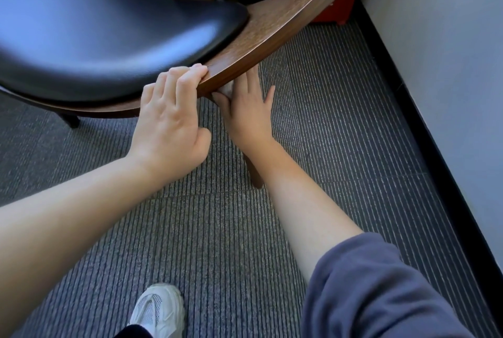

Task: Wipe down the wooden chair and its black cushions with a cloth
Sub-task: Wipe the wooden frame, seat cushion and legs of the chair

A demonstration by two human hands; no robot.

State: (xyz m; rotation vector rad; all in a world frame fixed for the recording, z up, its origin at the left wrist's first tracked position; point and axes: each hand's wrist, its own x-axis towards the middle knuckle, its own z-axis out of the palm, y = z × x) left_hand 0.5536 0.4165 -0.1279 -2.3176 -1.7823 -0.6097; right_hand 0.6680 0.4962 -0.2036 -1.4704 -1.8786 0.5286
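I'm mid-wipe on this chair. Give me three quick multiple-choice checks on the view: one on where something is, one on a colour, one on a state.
1. Where is the cloth?
A. lying on the black cushion
B. between the right hand and the underside of the wooden chair at its edge
C. dropped on the carpet

2. What colour is the box in the corner behind the chair?
A. red
B. green
C. yellow

3. What is the left hand doing?
A. hanging free
B. lying flat on the carpet
C. holding the chair's rim in a grip

Answers:
1. B, a bit of white shows where the right hand presses up against the rim.
2. A, its red side shows past the curved wood.
3. C, its fingers curl over the top of the wooden edge.
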